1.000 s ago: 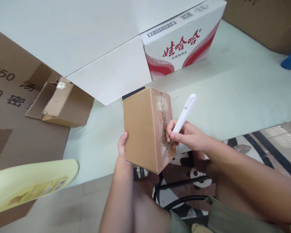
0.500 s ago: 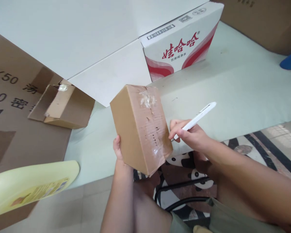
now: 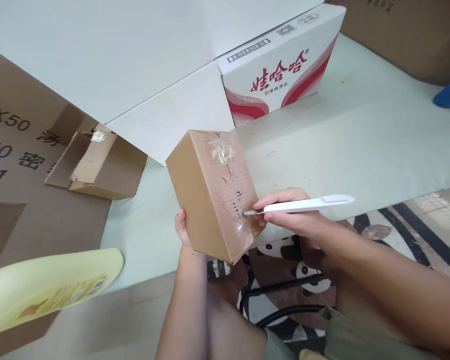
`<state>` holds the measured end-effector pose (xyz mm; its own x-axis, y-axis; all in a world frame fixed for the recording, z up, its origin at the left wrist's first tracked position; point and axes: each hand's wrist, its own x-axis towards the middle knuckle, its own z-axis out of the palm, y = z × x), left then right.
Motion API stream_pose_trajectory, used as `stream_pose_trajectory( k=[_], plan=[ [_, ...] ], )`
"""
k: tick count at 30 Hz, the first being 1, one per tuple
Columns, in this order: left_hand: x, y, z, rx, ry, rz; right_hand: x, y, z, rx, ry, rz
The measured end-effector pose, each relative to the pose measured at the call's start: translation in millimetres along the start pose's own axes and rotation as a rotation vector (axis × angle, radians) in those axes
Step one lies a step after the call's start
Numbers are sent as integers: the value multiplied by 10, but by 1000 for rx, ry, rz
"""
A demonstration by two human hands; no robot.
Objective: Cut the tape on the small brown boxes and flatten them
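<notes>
A small cardboard box is held up tilted over the near edge of the table. My left hand grips it from below on its left side; most of the fingers are hidden behind the box. Clear tape and several small slits mark the face turned to the right. In my right hand is a white utility knife, pinched between thumb and fingers. Its thin metal blade points left, with the tip at the taped face, by the slits.
A white carton with red print stands at the back beside a large white box. An opened small carton sits left, against a big brown carton. A pale yellow bottle juts in at lower left.
The knife has swung from slanting upward to nearly level, and its blade has moved from the box's right edge onto the taped face. The box has shifted slightly left.
</notes>
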<state>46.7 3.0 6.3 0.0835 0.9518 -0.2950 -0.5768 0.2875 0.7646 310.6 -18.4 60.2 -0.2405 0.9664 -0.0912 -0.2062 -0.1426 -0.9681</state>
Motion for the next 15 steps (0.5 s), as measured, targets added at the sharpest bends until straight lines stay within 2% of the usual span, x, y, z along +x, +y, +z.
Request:
stream_pose_trajectory(
  k=[7,11,15],
  plan=[
    [-8,15,6,-66,25,-40,15,-31,18,-161,31,-178],
    [-5,23,22,-84,26,-16,30,-4,9,-157,22,-178],
    [0,23,-2,-81,37,-58,23,13,0,-129,3,-158]
  ],
)
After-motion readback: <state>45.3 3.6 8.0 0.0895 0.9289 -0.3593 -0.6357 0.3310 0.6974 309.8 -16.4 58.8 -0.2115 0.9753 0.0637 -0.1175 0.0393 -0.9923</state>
